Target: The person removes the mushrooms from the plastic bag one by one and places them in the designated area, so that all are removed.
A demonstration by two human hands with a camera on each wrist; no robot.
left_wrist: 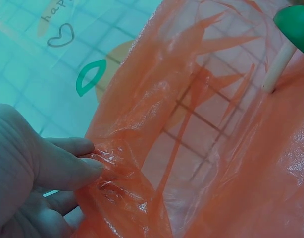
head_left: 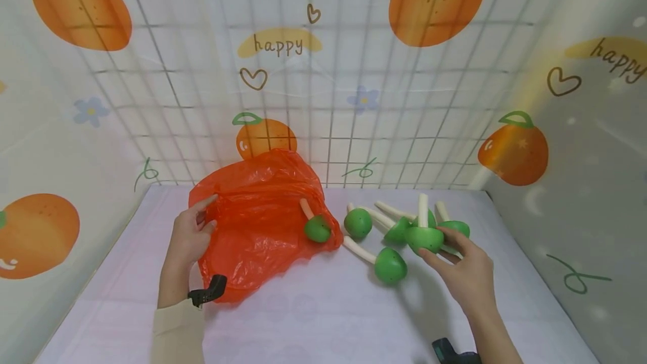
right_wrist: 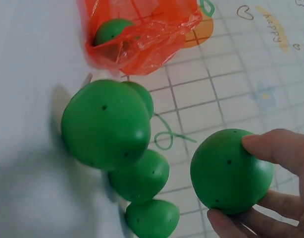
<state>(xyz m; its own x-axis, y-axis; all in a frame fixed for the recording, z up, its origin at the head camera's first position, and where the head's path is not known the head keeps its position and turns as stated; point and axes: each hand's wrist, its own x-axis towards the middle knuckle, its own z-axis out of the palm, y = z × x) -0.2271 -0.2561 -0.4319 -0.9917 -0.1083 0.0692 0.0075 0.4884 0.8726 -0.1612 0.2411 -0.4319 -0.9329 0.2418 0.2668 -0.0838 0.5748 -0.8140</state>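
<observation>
My left hand [head_left: 187, 237] pinches the rim of a thin red plastic bag [head_left: 258, 235]; in the left wrist view, thumb and fingers grip its crinkled edge [left_wrist: 112, 173]. Inside the bag, near its right side, lies a toy mushroom [head_left: 317, 229] with a green cap and pale stem. My right hand [head_left: 470, 271] holds another toy mushroom [head_left: 424, 239] by the cap, its white stem pointing up. The right wrist view shows the thumb and fingers around that dark-dotted green cap [right_wrist: 231, 171]. Several more such mushrooms lie between bag and right hand, one mushroom [head_left: 390, 266] nearest the front.
The pale tabletop [head_left: 323, 324] carries everything. Behind it stands a white wire grid [head_left: 349, 145] covered by a sheet printed with oranges, hearts and lettering. Similar printed sheets hang on the left [head_left: 45, 128] and right [head_left: 596, 195]. Each wrist wears a black strap.
</observation>
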